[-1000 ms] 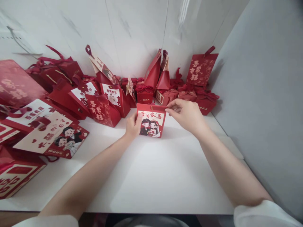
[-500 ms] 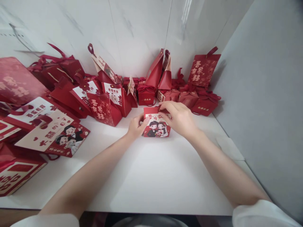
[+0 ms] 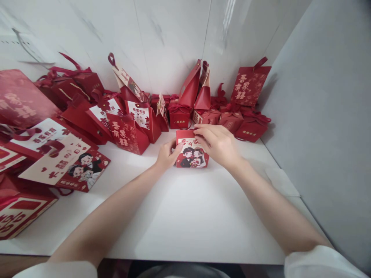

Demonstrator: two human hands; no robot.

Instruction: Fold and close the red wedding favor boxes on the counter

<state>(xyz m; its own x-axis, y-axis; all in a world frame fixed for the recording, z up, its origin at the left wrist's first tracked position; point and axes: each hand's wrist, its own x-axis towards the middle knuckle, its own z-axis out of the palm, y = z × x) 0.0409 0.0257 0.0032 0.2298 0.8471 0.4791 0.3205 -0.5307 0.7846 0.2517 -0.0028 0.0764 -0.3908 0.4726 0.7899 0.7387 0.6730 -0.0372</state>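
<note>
A small red gift box (image 3: 191, 157) with a cartoon bride and groom on its front stands on the white table between my hands. My left hand (image 3: 168, 153) is closed on its left side, the thumb lying along the front edge. At the box's upper right, my right hand (image 3: 219, 144) bends over the top with its fingers close together. Those fingertips touch the top edge; whether they pinch a flap or ribbon there is hidden.
Red gift boxes with ribbons (image 3: 179, 117) line the wall behind. More boxes and bags crowd the left, among them a cream-and-red box (image 3: 68, 164). A grey panel (image 3: 324, 135) bounds the right side of the white table (image 3: 185, 220).
My right fingers have shifted slightly at the top of the box, and the dark loop seen there earlier no longer shows. The left hand keeps its place.
</note>
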